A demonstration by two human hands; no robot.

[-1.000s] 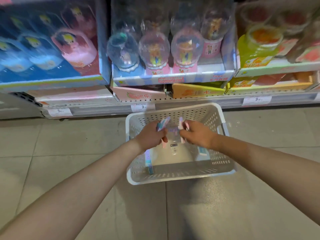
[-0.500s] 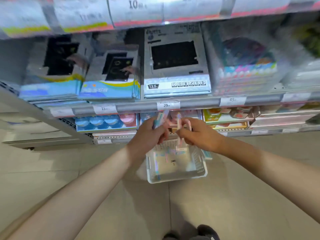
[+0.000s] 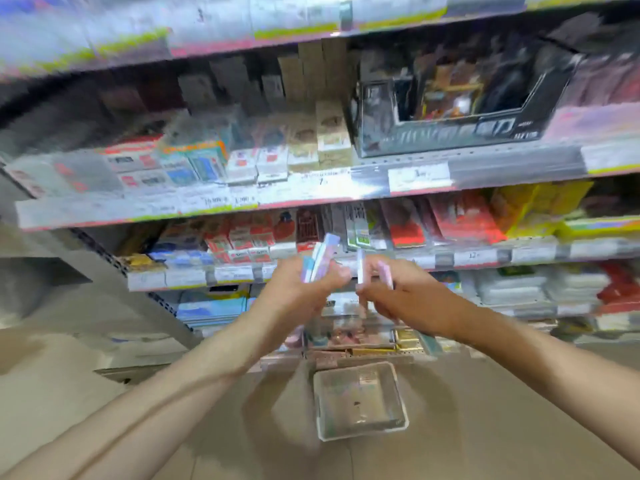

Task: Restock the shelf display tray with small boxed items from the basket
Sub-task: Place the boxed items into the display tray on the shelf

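My left hand (image 3: 299, 285) grips a small bunch of slim pastel boxes (image 3: 322, 256), blue, white and lilac, fanned upward. My right hand (image 3: 398, 294) pinches two more slim boxes (image 3: 375, 268), one white and one pink. Both hands are raised in front of the middle shelves, close together. The white perforated basket (image 3: 360, 401) sits on the floor below them with a few items lying in its bottom. The picture is blurred, so I cannot tell which shelf tray is the display tray.
Shelves (image 3: 311, 192) full of boxed goods with price labels fill the upper view. A black display carton (image 3: 453, 98) stands upper right. A tiled floor (image 3: 86, 393) spreads around the basket. The shelf end post (image 3: 114, 268) slants down on the left.
Both hands have risen from the basket with the boxes in them. The view has tilted up from the bottom shelves to higher shelves, and the basket now lies far below the hands.
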